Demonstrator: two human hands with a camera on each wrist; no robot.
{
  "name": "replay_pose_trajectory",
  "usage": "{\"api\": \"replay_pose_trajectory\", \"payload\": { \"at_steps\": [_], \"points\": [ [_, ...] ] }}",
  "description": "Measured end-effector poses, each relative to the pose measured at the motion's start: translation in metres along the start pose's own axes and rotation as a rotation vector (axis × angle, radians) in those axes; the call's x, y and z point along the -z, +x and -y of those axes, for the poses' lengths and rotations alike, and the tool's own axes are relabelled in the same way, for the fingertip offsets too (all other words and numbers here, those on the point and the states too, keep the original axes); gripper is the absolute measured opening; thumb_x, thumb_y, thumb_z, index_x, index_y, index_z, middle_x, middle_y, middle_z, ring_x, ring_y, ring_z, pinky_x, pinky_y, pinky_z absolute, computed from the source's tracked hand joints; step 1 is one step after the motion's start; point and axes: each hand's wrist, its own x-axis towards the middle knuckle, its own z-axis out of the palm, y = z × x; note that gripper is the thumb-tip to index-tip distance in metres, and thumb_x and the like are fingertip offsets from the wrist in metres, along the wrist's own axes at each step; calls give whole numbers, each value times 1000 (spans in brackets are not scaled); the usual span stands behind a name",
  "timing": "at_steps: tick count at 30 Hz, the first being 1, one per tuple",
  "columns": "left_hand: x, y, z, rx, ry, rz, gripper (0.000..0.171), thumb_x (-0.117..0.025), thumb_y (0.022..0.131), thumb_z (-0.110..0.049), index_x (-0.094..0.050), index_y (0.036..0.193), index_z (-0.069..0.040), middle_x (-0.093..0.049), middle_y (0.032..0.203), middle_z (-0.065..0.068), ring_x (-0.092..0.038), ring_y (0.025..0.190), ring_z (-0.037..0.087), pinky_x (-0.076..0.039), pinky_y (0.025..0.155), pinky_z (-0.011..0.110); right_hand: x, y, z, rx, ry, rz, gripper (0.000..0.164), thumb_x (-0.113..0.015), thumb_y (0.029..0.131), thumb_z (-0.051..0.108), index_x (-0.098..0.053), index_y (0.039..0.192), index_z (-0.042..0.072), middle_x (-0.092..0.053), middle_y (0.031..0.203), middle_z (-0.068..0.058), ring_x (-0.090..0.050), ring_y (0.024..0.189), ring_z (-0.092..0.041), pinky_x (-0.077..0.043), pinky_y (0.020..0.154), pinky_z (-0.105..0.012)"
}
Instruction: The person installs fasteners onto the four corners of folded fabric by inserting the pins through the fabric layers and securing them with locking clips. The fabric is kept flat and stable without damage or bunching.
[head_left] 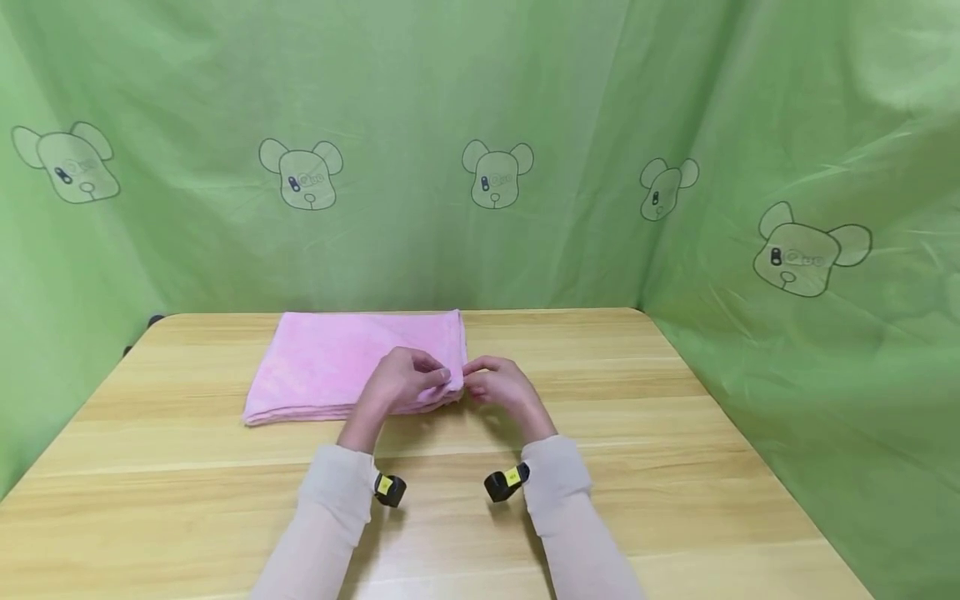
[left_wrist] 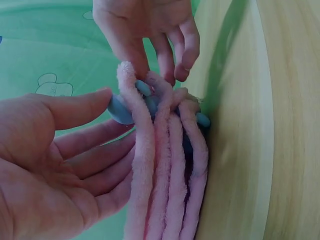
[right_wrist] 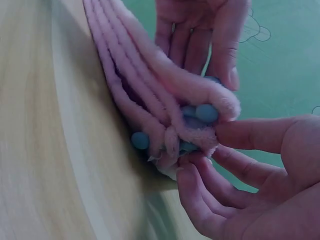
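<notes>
A folded pink towel (head_left: 330,358) lies at the far left middle of the table, its fuzzy layers (left_wrist: 170,175) showing edge-on in the left wrist view. At its near right corner, smooth blue round-ended pieces (right_wrist: 206,113) poke out between the layers. My left hand (head_left: 405,379) comes over this corner and pinches the outer blue piece (left_wrist: 120,110) between thumb and forefinger, the other fingers stretched behind the towel. From the right, my right hand (head_left: 498,385) pinches the towel's corner edge (right_wrist: 205,137), thumb and forefinger on either side of it.
The light wooden table (head_left: 637,467) reaches toward me and to both sides. Green curtains (head_left: 405,242) with printed bear heads hang behind it and at its sides. A small black camera (head_left: 390,490) sits at each wrist, over the rolled pale cuffs.
</notes>
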Motion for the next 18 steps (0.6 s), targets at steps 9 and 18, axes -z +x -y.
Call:
{"api": "replay_pose_trajectory", "payload": {
  "at_steps": [9, 18],
  "points": [
    [-1, -1, -3, 52, -119, -31, 17, -76, 83, -16, -73, 98, -10, -72, 94, 6, -65, 87, 22, -52, 85, 41, -5, 1, -2, -1, -51, -33, 22, -65, 77, -7, -67, 99, -6, -64, 76, -11, -59, 67, -18, -54, 67, -31],
    [-7, -3, -13, 131, -333, -42, 19, -74, 82, -5, -68, 100, -4, -68, 98, 12, -67, 76, 31, -58, 67, 48, -6, 1, -6, 14, -172, -66, 23, -66, 71, -8, -67, 93, -3, -65, 77, -10, -62, 65, -20, -55, 62, -30]
  ]
}}
